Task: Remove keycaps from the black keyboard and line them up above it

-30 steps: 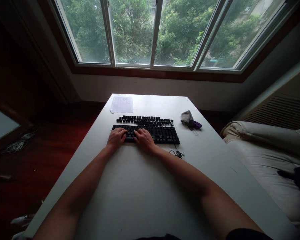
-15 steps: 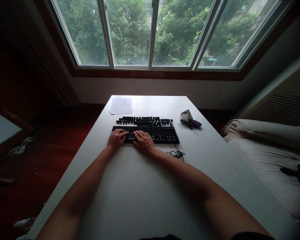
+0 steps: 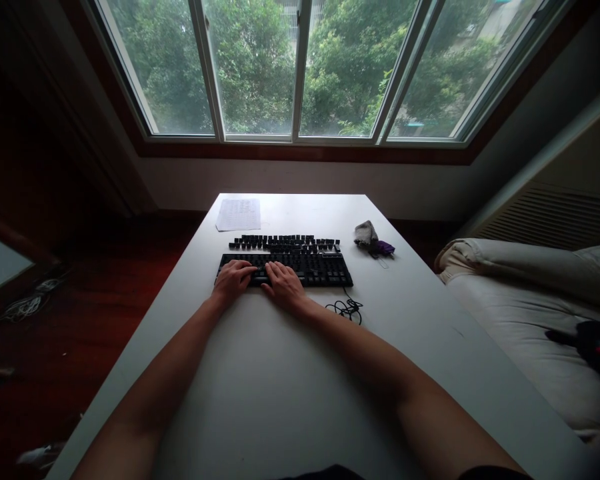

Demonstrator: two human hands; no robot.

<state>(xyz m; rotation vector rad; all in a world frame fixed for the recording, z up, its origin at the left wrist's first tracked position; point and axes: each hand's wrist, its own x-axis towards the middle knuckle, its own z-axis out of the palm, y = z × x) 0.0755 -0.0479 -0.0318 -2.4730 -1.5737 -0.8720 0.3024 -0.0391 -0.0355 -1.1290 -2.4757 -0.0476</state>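
Observation:
A black keyboard (image 3: 325,270) lies on the white table (image 3: 265,373), long side across my view. On its left end rests my left hand (image 3: 231,280), its fingers stretched over the keys. My right hand (image 3: 284,283) lies flat near the keyboard's middle, fingers reaching forward and slightly apart. Neither hand grasps anything. Just beyond the keyboard, loose black keycaps (image 3: 285,241) stand in rows. A coiled black cable (image 3: 347,309) runs from the keyboard's near right edge. Keys beneath my palms and fingers are hidden.
A printed sheet of paper (image 3: 239,215) lies at the table's far left. To the right sit a grey cloth (image 3: 365,233) and a small purple item (image 3: 383,249). Beyond the table is a window (image 3: 295,87); a pale cushioned seat (image 3: 510,333) stands on the right.
The whole view has shifted slightly, so the table and keyboard appear a little further left. Both hands stay on the keyboard in nearly the same pose.

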